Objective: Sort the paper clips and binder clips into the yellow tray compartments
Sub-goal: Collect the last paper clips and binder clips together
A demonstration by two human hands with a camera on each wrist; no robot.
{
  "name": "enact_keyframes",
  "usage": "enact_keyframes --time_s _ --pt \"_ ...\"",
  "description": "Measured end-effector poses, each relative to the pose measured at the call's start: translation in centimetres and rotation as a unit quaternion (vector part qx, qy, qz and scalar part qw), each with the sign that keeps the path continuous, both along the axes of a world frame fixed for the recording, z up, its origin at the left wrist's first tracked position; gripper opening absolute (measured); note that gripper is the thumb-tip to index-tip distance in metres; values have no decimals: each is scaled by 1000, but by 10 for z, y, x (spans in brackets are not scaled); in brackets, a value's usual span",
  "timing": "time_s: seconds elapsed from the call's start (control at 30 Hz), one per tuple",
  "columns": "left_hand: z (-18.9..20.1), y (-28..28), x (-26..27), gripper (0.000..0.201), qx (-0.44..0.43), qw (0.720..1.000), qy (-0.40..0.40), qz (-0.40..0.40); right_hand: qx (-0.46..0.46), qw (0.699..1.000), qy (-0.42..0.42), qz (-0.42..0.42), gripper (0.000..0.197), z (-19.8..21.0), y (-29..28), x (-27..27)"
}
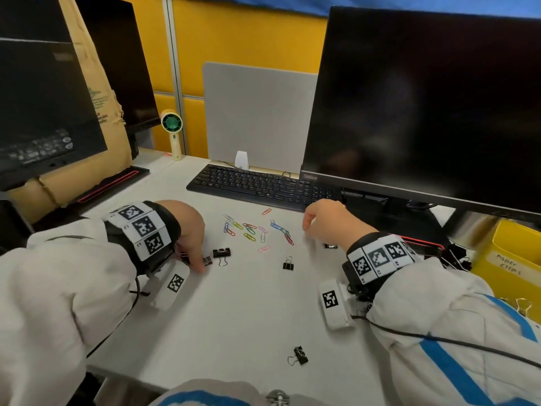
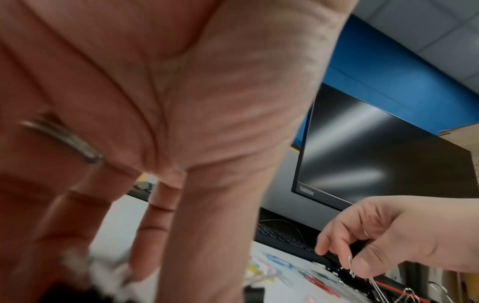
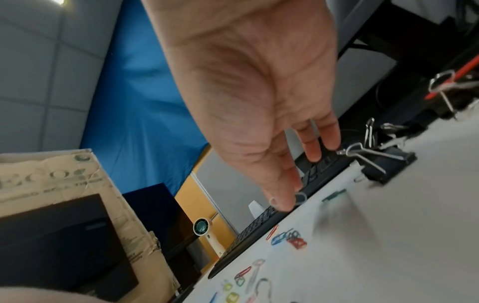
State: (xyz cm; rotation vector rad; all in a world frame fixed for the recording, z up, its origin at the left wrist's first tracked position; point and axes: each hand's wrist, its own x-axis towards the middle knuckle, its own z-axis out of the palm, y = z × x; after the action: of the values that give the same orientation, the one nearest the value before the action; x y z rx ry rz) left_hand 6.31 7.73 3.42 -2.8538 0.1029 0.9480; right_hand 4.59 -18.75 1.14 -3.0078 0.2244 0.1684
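My left hand (image 1: 196,260) reaches down at the desk's left and pinches a small black binder clip (image 1: 207,261); its fingers (image 2: 181,235) are blurred in the left wrist view. A second binder clip (image 1: 221,253) lies just to the right, with two more (image 1: 288,264) (image 1: 298,355) further off. Several coloured paper clips (image 1: 254,231) (image 3: 287,239) lie scattered mid-desk. My right hand (image 1: 306,227) (image 3: 290,202) hovers to their right, thumb and finger pinching a pale paper clip (image 3: 300,197). The yellow tray (image 1: 503,259) stands at the far right.
A black keyboard (image 1: 257,183) and a big monitor (image 1: 424,106) on its stand close off the back. A heap of binder clips (image 1: 456,256) lies by the tray. A second monitor with cardboard (image 1: 96,92) and a hand fan (image 1: 172,130) stand at the left.
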Motion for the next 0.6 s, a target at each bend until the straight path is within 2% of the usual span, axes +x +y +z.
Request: enact_keyframes --time_s 0.07,0.1,0.2,0.3,0.43,0.5,0.6 --pt "-9 -2 -1 72 -76 997 8 26 63 998 14 28 11 -4 1 -6" --pt "-12 -3 -1 70 -106 994 15 34 62 997 21 35 11 -7 -1 -7" --pt "-20 -9 0 61 -164 986 25 34 -7 999 49 13 27 -10 -10 -6" --pt "-26 -19 -5 47 -210 977 37 29 -78 990 116 2 37 -9 -22 -8" --pt "-22 -34 -11 51 -247 967 58 10 -130 982 137 -20 41 0 -35 -2" --pt "-17 -40 -8 47 -258 966 22 -6 -119 985 115 -39 33 8 -35 4" --pt "-13 -40 7 44 -242 960 -137 -17 -51 997 55 -12 27 12 -25 10"
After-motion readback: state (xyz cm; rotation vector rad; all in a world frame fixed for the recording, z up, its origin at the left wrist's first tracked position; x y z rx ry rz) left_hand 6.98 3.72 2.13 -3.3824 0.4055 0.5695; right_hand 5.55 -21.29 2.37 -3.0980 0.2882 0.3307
